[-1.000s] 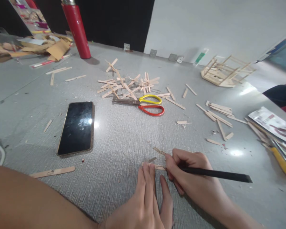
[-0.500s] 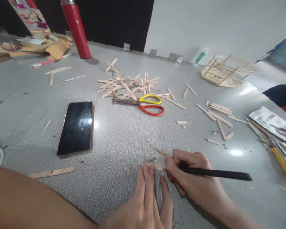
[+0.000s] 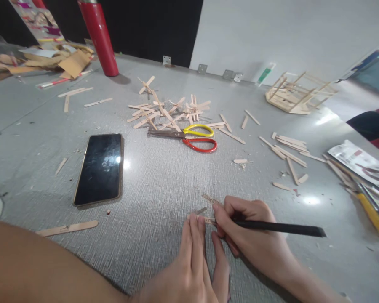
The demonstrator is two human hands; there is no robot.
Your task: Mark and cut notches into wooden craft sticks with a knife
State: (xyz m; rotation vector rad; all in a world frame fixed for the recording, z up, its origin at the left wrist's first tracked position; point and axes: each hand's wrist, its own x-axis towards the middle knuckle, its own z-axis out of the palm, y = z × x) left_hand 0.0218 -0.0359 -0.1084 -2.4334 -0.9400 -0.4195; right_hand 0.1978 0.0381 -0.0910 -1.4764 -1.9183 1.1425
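Observation:
My left hand [image 3: 192,261] presses a short wooden craft stick [image 3: 209,220] against the grey table, its fingers close together and their tips on the stick's left end. Dark marks or cuts show on the stick. In a pinch, my right hand [image 3: 248,225] grips a slim black pen-like tool [image 3: 282,227]; its working tip is hidden behind the fingers at the stick's right end. Just above the fingertips lies a small grey strip [image 3: 202,210]. A thin, pale stick piece [image 3: 210,198] reaches up to the right index finger.
Scissors [image 3: 198,138] lie before a heap of craft sticks [image 3: 164,111]. Left are a phone [image 3: 99,168], a marked stick [image 3: 69,228] and a red bottle [image 3: 101,40]. Right are loose sticks [image 3: 290,153], a yellow-handled tool [image 3: 372,214] and a stick frame [image 3: 290,107].
My right hand and the black tool have shifted slightly left, closer to the left fingertips. My left hand stays on the stick. The whole view has moved a little.

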